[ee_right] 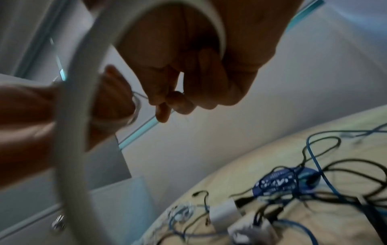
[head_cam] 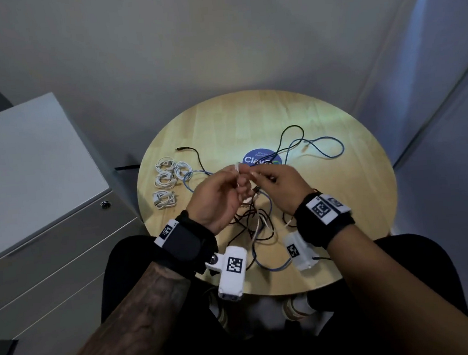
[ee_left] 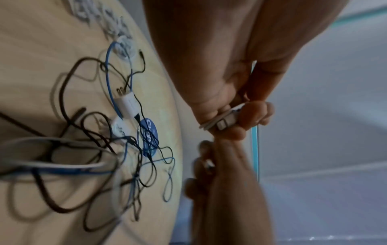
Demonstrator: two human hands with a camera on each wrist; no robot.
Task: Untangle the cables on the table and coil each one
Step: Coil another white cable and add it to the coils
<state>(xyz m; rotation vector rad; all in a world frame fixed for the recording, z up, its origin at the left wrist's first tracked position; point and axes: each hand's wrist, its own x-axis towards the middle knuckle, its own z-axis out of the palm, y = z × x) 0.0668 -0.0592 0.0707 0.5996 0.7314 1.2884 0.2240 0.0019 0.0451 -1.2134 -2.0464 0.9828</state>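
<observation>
Both hands are raised over the middle of the round wooden table [head_cam: 342, 211]. My left hand [head_cam: 237, 184] grips a small coil of white cable [ee_left: 220, 121], its plug showing between the fingers. My right hand [head_cam: 255, 175] pinches the same white cable [head_cam: 239, 170] just beside the left fingers. A loose loop of it hangs blurred close to the right wrist camera [ee_right: 73, 116]. Below the hands lies a tangle of black cables [head_cam: 254, 220] mixed with a blue cable [head_cam: 334, 152]. Several coiled white cables [head_cam: 168, 179] lie at the table's left.
A white plug adapter [ee_left: 127, 106] sits within the tangle. A round blue sticker [head_cam: 262, 159] marks the table's centre. A grey drawer cabinet [head_cam: 32, 193] stands close on the left; walls enclose the back and right.
</observation>
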